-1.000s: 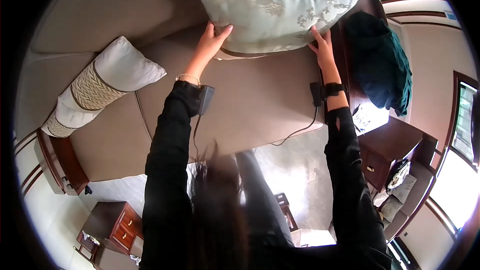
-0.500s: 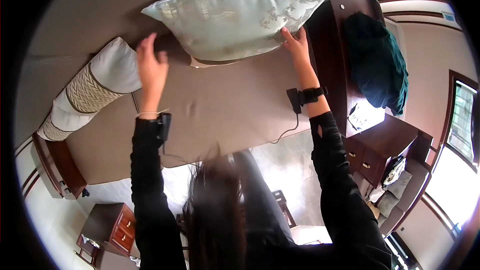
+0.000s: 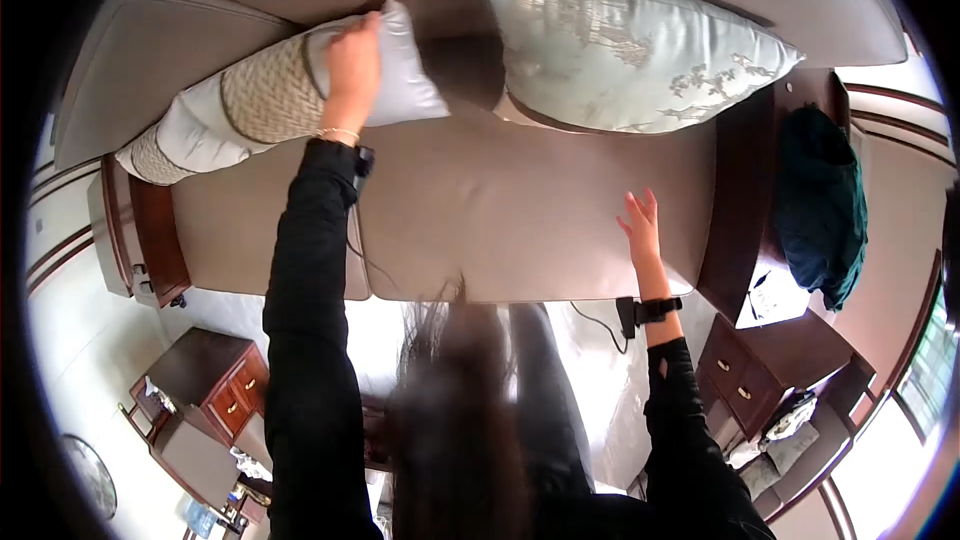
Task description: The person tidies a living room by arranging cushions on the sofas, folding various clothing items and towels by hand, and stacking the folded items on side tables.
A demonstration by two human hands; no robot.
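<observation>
A white cushion with a woven beige band [image 3: 268, 90] leans against the sofa back at the left. My left hand [image 3: 355, 65] lies over its upper part, fingers bent at the top edge; the fingertips are partly hidden. A pale green satin cushion [image 3: 620, 55] with a tree and building pattern stands against the backrest at the right, touched by neither hand. Lower down, my right hand [image 3: 643, 226] hovers over the seat with its fingers spread and nothing in them.
Beneath both hands stretches the brown sofa seat [image 3: 480, 210]. Dark green cloth [image 3: 820, 205] lies on the dark wooden side unit [image 3: 740, 165] at the right. Wooden drawer cabinets [image 3: 205, 375] stand behind me, and a cable hangs from each wrist strap.
My right hand has let go of the green cushion and drawn back over the seat. My left hand has moved onto the white cushion. The view has shifted.
</observation>
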